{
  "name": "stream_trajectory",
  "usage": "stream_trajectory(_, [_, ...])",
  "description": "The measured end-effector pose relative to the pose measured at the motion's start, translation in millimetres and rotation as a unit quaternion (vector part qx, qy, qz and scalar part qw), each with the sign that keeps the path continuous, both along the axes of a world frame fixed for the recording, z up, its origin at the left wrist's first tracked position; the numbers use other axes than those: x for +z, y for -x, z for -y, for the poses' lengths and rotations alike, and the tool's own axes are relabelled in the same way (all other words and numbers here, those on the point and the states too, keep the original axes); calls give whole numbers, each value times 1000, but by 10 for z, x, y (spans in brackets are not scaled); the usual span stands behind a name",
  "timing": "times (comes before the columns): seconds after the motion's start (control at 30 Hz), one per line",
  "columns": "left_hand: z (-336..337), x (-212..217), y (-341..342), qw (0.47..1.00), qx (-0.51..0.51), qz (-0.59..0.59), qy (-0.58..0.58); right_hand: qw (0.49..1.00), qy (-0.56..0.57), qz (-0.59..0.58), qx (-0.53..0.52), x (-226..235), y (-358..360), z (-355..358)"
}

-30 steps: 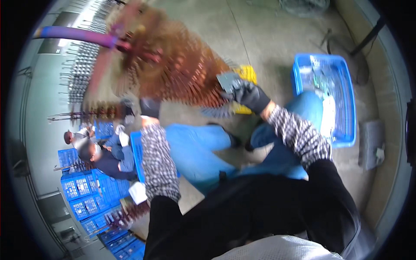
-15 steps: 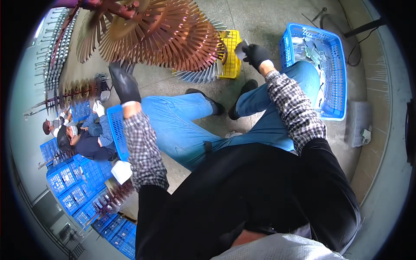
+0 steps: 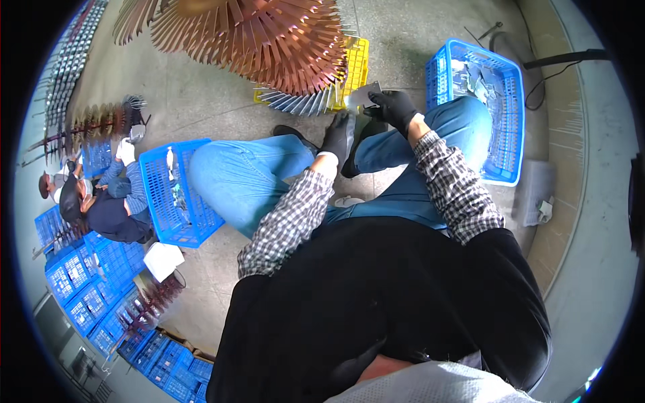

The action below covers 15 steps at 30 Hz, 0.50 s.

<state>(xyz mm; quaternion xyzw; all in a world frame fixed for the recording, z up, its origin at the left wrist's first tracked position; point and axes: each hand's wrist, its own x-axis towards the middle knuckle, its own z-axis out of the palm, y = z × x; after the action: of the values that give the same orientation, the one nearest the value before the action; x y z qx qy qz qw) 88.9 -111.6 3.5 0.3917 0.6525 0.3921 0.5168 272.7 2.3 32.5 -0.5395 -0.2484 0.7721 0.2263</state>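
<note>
My right hand, in a black glove, pinches a small flat grey metal plate between my knees. My left hand, also in a black glove, is raised just left of the plate. Its fingers are together near the plate's lower left edge, but what they hold is hard to make out. Beyond my hands hangs a large round rack of copper-coloured blades set in layered rings. Silvery blades fan out along the rack's lower side.
A blue basket with thin plates stands by my right knee, another blue basket by my left. A yellow crate sits behind the rack's edge. Co-workers sit at far left near stacked blue crates. A clear bin stands near the wall.
My left hand has come away from the rack's lower left side to beside my right hand. The plate has moved slightly left and down. The view has shifted, showing more of the left basket.
</note>
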Motion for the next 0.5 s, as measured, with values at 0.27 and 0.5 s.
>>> stream_trajectory(0.27, [-103,-320,-206,977,92,193,23,993,-53,-22,106,304,-123,325])
stream_trajectory(0.5, [-86,228,-160,979,33,-181,-86,968,-103,173,153,102,42,70])
